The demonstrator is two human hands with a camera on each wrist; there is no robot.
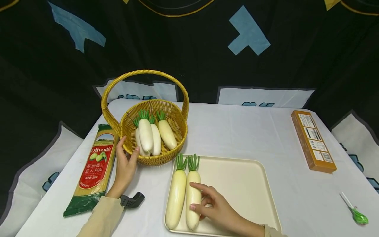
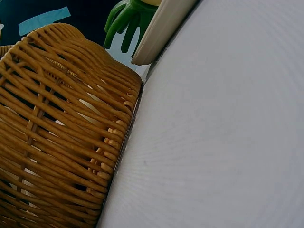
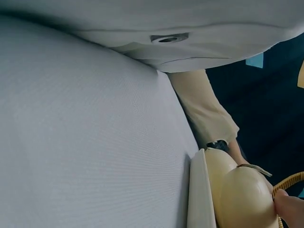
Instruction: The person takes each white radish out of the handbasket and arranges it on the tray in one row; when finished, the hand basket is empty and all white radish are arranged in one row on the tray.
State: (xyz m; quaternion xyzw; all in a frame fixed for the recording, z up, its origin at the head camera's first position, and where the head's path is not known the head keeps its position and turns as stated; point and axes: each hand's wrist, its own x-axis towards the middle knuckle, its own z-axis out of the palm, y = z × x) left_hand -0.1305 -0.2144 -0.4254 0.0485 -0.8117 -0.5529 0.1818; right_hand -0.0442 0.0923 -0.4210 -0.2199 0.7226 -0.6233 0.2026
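My left hand (image 1: pixel 125 168) rests against the near left side of a yellow wicker basket (image 1: pixel 158 160), thumb at its front rim. In the left wrist view, the basket's woven wall (image 2: pixel 57 123) stands close. Several white radishes (image 1: pixel 145 135) with green tops lie inside the basket. On a cream tray (image 1: pixel 237 184), two long pale radishes lie side by side along the left edge. The right hand (image 1: pixel 220 209) holds the right radish (image 1: pixel 193 192) with thumb and fingers, just beside the left radish (image 1: pixel 176 199). The right wrist view shows its thumb (image 3: pixel 289 209) on that radish.
A spaghetti packet (image 1: pixel 96 164) lies left of the basket. On the right of the white-covered table are a brown box (image 1: pixel 314 141) and a green lollipop (image 1: pixel 359 217). The basket's tall handle (image 1: pixel 145 72) arches over it, before a dark curtain.
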